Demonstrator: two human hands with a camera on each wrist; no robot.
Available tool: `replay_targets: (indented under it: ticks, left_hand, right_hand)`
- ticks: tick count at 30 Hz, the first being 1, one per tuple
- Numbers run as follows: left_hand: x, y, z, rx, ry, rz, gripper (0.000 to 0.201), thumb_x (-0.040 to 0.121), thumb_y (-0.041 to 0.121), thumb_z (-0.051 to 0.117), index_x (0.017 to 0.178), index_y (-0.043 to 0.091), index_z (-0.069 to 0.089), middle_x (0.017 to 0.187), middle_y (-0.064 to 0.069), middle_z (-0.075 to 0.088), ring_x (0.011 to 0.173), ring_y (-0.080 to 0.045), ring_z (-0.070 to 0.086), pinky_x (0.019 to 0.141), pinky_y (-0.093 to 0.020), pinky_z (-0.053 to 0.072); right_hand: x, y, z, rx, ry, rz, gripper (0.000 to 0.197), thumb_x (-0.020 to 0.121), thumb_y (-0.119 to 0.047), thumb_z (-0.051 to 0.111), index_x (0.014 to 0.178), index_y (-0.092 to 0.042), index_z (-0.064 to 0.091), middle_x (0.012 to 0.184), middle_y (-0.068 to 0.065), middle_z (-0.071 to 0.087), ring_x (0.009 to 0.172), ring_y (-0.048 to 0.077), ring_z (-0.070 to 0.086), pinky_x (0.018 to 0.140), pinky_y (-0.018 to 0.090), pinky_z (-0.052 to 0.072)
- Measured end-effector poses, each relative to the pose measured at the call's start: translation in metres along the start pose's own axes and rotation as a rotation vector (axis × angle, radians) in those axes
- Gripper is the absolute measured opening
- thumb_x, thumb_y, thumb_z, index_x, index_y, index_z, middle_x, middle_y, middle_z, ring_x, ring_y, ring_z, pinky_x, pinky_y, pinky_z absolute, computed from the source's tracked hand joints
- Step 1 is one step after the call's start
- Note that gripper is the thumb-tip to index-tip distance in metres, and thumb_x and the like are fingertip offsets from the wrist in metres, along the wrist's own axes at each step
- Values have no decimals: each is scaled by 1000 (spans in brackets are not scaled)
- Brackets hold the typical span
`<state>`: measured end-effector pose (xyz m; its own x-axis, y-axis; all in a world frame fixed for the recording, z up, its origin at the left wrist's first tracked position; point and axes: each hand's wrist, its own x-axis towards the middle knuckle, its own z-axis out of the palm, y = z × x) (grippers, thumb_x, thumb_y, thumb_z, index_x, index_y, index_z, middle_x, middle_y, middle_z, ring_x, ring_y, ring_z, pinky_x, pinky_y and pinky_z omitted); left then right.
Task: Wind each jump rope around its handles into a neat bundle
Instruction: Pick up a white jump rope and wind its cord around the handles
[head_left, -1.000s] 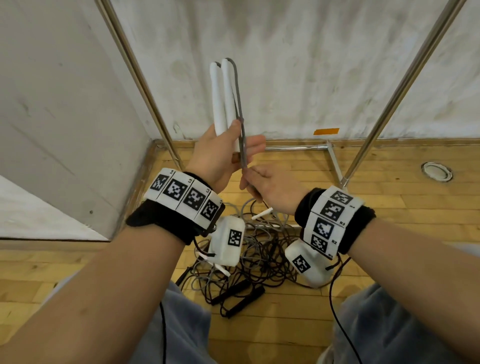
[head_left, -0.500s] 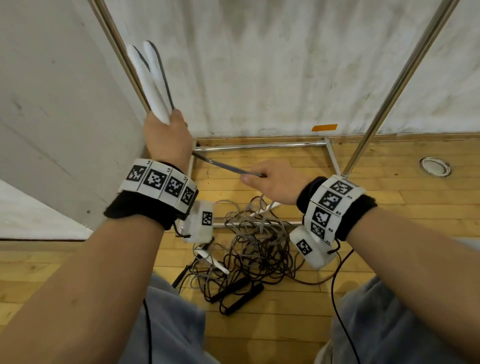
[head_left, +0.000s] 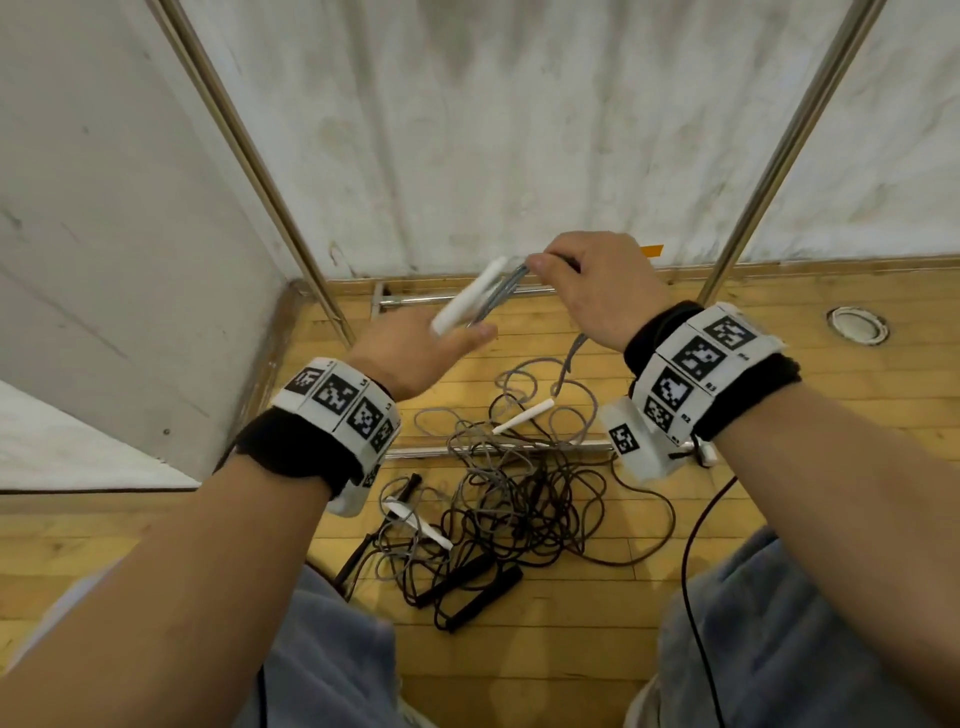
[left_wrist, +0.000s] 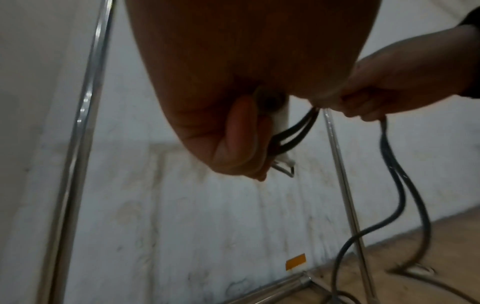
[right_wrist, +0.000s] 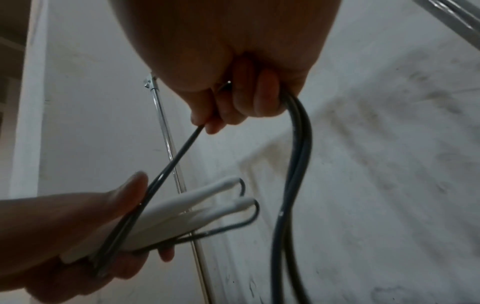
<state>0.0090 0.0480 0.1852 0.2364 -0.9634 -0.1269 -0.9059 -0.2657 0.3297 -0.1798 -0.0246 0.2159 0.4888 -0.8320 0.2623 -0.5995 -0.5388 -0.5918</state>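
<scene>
My left hand grips two white jump-rope handles side by side, tilted up to the right; the white handles also show in the right wrist view. Their grey cord runs doubled from the handles to my right hand, which grips the cord just right of the handle tips. From that fist the cord hangs down to the floor. Below lies a tangled pile of ropes with black handles and loose white handles.
A metal rack stands around the pile: slanted poles at left and right, floor bars behind the hands. A white wall is close behind and to the left. A round floor fitting sits at right on the wooden floor.
My left hand has swung the white handles from upper left down to the middle, now tilted right. My right hand has risen to the handle tips with the cord.
</scene>
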Motion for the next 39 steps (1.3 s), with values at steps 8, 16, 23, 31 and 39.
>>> replay_targets:
  ticks: [8,16,23,31,39]
  left_hand:
    - [-12,20,17,271,-148,158,14,92,20,48,106,21,50,73,7,46,65,-14,48,54,-28,34]
    - [-23,15,-11,-158,-113,385,36,92,21,57,127,21,51,97,4,59,84,-17,54,72,-32,40]
    - [-25,18,-26,-745,74,228,22,86,15,62,107,17,56,68,6,48,56,-12,46,59,-37,43]
    - [-9,12,-24,-1010,194,-21,33,86,6,54,114,20,42,72,-5,45,47,-14,38,43,-25,35]
    - [1,-5,-13,-393,239,-58,33,77,11,67,102,14,45,88,-2,56,69,-18,55,54,-28,45]
  right_hand:
    - [1,3,0,-96,27,-37,37,94,-42,49,73,-13,59,55,-5,44,53,9,41,56,28,28]
    - [13,29,-14,294,-127,207,43,90,-33,60,78,9,62,56,6,44,56,20,35,48,22,31]
    - [1,14,22,433,-288,237,41,92,-49,47,61,-22,52,48,-12,40,43,9,32,47,25,29]
    - [-17,-21,44,127,-386,62,51,100,-45,27,82,-19,68,65,-5,51,61,7,46,58,29,28]
    - [-18,-30,42,-45,-449,3,35,99,-35,40,68,-19,50,61,-4,47,57,13,43,51,30,27]
